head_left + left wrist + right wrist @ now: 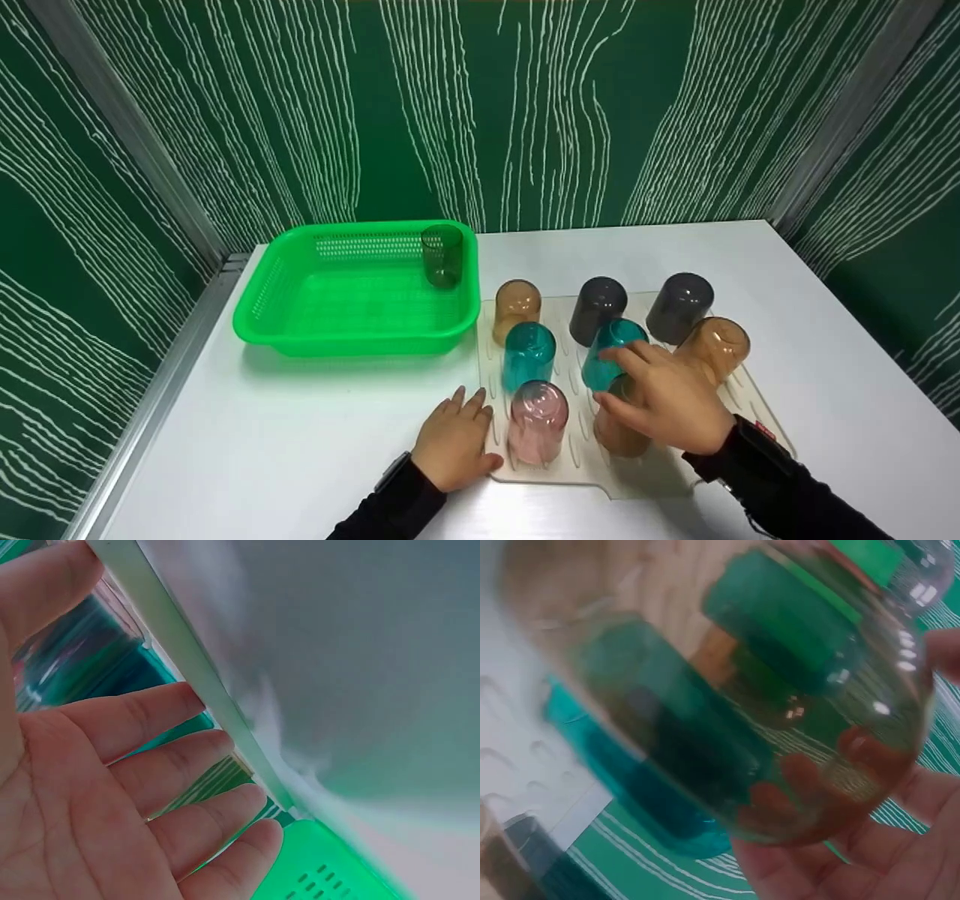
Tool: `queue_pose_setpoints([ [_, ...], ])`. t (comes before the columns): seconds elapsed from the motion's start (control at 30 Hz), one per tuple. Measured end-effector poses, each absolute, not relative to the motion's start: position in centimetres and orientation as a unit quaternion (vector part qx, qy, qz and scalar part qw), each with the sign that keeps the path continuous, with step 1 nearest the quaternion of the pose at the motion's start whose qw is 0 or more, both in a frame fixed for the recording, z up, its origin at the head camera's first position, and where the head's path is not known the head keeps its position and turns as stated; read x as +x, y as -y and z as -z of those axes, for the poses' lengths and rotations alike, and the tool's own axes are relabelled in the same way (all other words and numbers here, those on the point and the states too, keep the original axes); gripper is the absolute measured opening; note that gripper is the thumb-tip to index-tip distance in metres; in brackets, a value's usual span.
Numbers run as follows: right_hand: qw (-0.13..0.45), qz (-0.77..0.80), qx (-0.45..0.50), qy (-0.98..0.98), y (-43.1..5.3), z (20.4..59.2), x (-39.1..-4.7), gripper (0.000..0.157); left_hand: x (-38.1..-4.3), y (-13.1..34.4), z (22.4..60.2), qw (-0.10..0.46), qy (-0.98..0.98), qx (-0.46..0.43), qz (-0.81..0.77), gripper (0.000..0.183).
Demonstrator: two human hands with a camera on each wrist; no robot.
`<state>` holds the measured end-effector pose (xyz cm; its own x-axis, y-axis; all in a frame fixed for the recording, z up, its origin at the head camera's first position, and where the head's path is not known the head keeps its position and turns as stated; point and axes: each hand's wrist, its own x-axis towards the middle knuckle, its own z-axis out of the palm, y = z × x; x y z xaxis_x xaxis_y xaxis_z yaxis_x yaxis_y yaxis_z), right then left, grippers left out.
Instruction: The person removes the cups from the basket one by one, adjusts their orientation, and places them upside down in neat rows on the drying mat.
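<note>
My right hand [664, 394] grips a transparent brown glass [621, 441] from above, fingers and thumb around its upturned base. In the right wrist view, the fingers [900, 840] curl along the far side of this glass. It stands upside down at the front of a cream drying mat [589, 457]. Just behind it is a teal glass [611, 352], partly covered by the fingers. My left hand [457, 442] rests at the mat's left edge, fingers spread and fairly straight, beside a pink glass [538, 424]. The left wrist view shows its palm and fingers touching the mat's edge [202, 690].
More upturned glasses stand on the mat: a teal one [529, 356], an amber one [517, 307], another amber one [716, 345] and two dark grey ones [600, 307]. At the left is a green basket [360, 343] with one dark glass [442, 259] inside. Patterned green walls surround the white table [322, 450].
</note>
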<state>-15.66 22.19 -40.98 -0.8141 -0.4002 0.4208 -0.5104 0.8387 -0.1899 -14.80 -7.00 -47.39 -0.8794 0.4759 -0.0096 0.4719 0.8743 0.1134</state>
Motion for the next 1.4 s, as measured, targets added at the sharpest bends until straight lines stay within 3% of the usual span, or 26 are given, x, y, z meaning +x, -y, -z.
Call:
queue_pose_setpoints([
  [0.27, 0.13, -0.247, 0.249, 0.927, -20.7, 37.8, -17.2, 0.042, -15.0, 7.2, 47.3, 0.028, -0.966, 0.249, -0.059, 0.067],
  [0.43, 0.117, -0.285, 0.26, 0.915, -19.4, 36.2, -18.5, 0.045, -15.5, 7.8, 46.6, 0.003, -0.964, 0.256, -0.067, 0.062],
  [0.57, 0.101, -0.32, 0.261, 0.905, -18.3, 35.0, -19.8, 0.048, -16.4, 8.8, 45.3, -0.035, -0.962, 0.257, -0.087, 0.056],
  [0.8, 0.047, -0.397, 0.244, 0.884, -15.8, 33.8, -22.3, 0.05, -18.2, 10.7, 42.1, -0.153, -0.943, 0.256, -0.148, 0.04],
  [0.9, 0.017, -0.434, 0.231, 0.871, -14.6, 33.5, -23.4, 0.049, -19.4, 11.3, 41.1, -0.173, -0.942, 0.242, -0.157, 0.037],
  [1.2, -0.068, -0.506, 0.176, 0.841, -10.3, 33.5, -26.3, 0.053, -23.6, 12.7, 38.4, -0.155, -0.958, 0.188, -0.153, 0.043],
  [1.4, -0.092, -0.487, 0.146, 0.856, -7.8, 34.6, -28.1, 0.059, -26.5, 12.5, 36.8, -0.1, -0.976, 0.151, -0.121, 0.056],
])
